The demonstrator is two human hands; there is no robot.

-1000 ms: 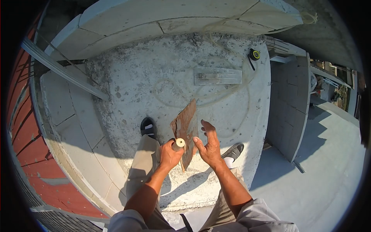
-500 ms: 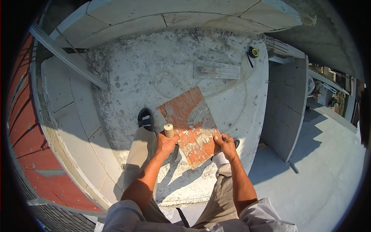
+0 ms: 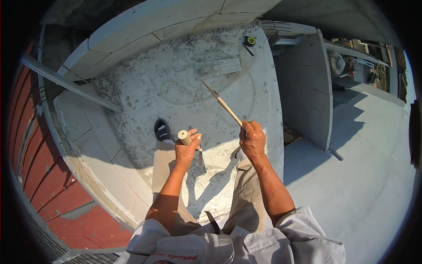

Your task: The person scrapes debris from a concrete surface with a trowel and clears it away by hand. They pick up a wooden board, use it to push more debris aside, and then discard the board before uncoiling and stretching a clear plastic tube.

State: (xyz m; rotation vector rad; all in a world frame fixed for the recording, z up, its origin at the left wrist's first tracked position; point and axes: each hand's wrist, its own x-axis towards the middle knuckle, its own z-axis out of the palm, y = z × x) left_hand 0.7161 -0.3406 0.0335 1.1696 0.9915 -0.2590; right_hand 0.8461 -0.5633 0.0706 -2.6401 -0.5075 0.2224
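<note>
Board (image 3: 228,108) now stands edge-on, clamped in the right hand (image 3: 253,140) alone.
Left hand (image 3: 186,153), apart, holds a round handle (image 3: 184,137), which likely leaves the board one-handed.

Beige handle (image 3: 184,138), yellow-and-black tape measure (image 3: 250,41)

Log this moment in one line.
left hand: grips round-handled tool | right hand: holds board, seen edge-on | floor: rectangular float, tape measure

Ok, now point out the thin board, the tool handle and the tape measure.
Thin board (image 3: 223,104): head view, middle of its visible edge.
Tool handle (image 3: 185,138): head view, near its round end.
Tape measure (image 3: 250,41): head view, on its yellow-and-black case.
</note>
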